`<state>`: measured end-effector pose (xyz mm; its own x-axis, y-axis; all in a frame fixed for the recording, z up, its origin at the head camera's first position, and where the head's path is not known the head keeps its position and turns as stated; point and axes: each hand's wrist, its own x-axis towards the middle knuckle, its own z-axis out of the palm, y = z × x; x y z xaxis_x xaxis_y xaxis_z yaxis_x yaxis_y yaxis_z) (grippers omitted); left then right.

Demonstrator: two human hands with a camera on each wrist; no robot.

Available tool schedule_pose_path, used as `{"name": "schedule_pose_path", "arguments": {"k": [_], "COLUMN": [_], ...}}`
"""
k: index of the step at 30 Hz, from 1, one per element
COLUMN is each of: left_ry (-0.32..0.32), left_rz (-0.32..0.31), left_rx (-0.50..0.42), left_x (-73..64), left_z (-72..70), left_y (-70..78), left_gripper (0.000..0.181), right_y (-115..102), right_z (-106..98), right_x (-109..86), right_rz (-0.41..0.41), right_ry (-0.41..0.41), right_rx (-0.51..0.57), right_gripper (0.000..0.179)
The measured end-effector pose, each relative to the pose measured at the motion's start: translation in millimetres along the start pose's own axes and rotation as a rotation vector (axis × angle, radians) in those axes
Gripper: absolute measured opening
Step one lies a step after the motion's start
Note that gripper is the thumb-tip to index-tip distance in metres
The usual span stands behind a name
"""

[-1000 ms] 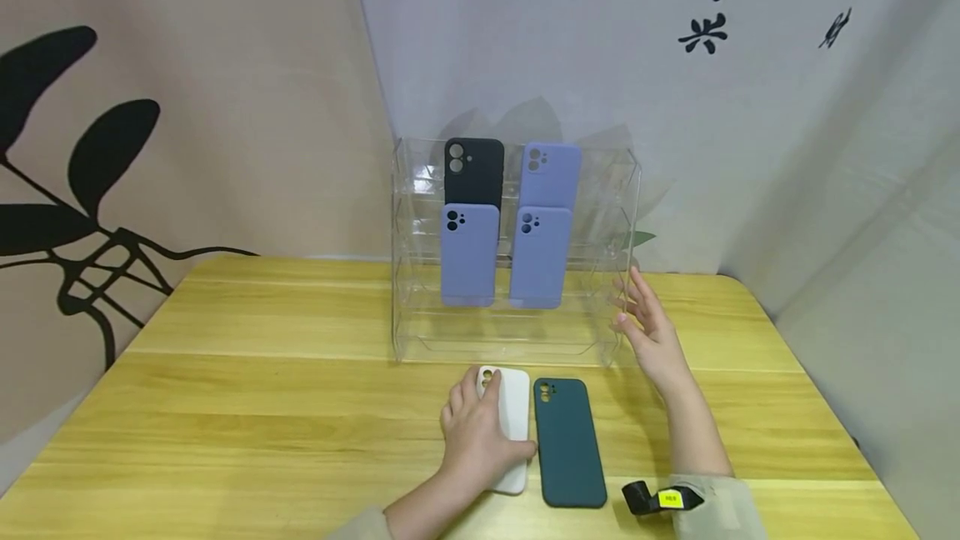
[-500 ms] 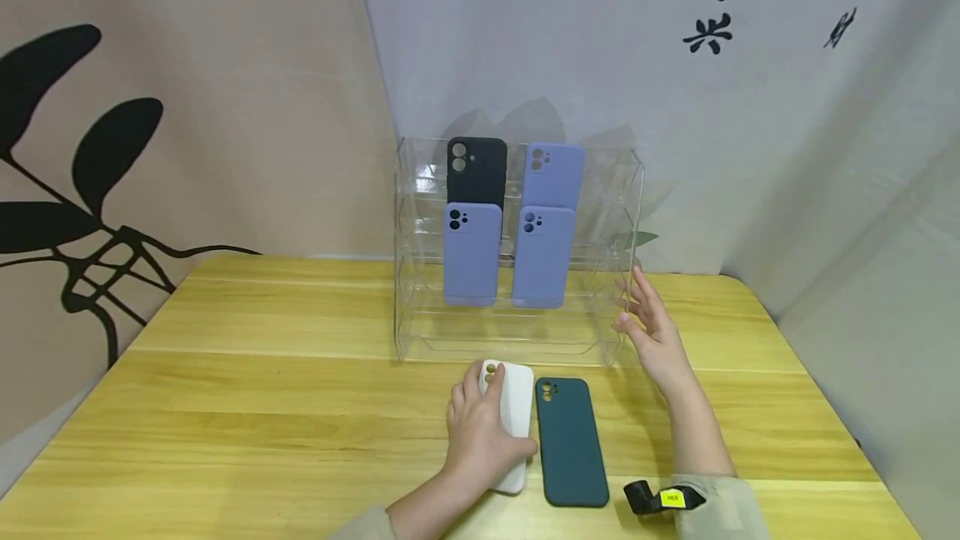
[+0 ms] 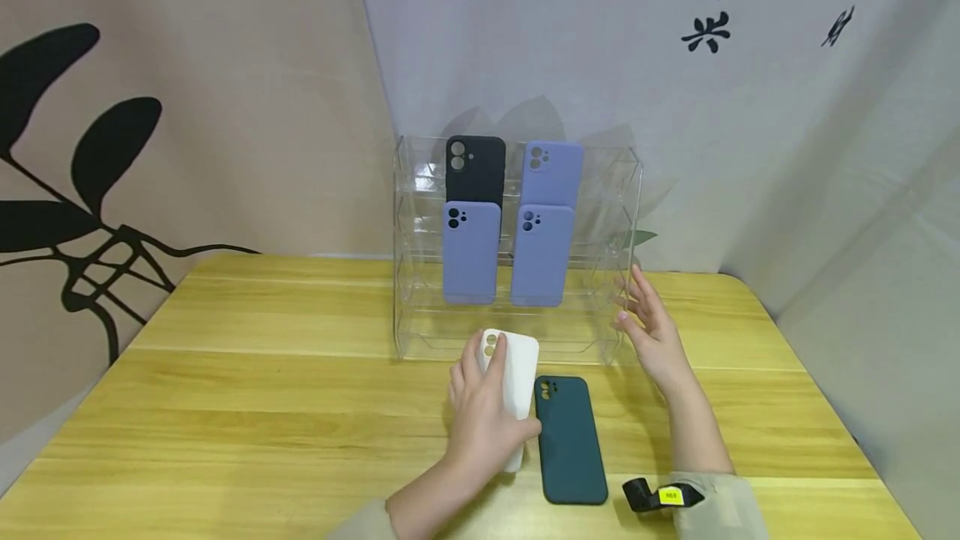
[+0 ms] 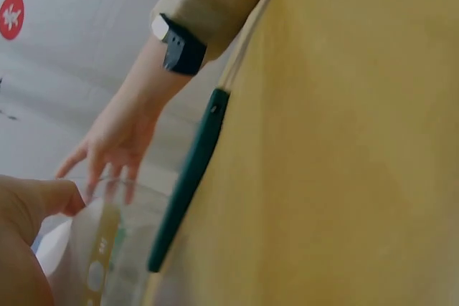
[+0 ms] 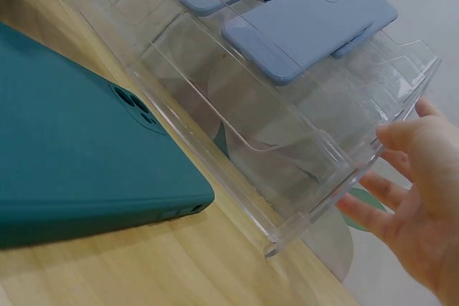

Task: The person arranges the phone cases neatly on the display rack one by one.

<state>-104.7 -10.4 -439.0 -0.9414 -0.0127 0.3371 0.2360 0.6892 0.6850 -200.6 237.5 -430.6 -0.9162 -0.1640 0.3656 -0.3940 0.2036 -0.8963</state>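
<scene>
My left hand [image 3: 483, 415] grips a white phone case [image 3: 520, 373] by its long sides, fingers on one edge and thumb on the other. The case is tilted, its camera end raised in front of a clear acrylic rack [image 3: 435, 348]. In the left wrist view, part of the thumb [image 4: 61, 195] shows at the case. My right hand [image 3: 656, 340] touches the rack's right side, thumb at the edge and the other fingers spread and fairly straight along the side panel. A dark green phone case [image 3: 572, 440] lies on the table, right of the white one.
Upright in the rack stand a black phone case [image 3: 475, 169], a lilac case [image 3: 553, 169] and two more lilac cases in the row in front. The wooden table [image 3: 262, 407] meets a printed curtain [image 3: 285, 107] behind. A black wristband [image 3: 660, 496] is on the right sleeve.
The left hand has lifted the white phone case's camera end off the table and moved it forward toward the rack. The right hand has stayed at the rack's side.
</scene>
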Motion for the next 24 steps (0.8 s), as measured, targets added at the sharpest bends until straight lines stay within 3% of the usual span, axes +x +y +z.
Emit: {"name": "schedule_pose_path", "arguments": {"k": [4,10,24], "left_ry": [0.072,0.231,0.514], "left_rz": [0.04,0.121,0.227], "left_rx": [-0.048,-0.086,-0.107], "left_x": [10.3,28.6,73.0], "left_z": [-7.7,-13.9,-14.3], "left_y": [5.0,6.1,-7.1], "left_gripper": [0.11,0.11,0.106], "right_y": [-0.3,2.9,3.3], "right_z": [-0.1,-1.1,-0.7], "right_x": [-0.9,-1.7,-1.1], "right_rz": [0.007,-0.003,-0.006], "right_ry": [0.001,-0.002,-0.005], "right_rx": [-0.003,0.003,-0.013], "right_gripper": [0.069,0.069,0.071]}}
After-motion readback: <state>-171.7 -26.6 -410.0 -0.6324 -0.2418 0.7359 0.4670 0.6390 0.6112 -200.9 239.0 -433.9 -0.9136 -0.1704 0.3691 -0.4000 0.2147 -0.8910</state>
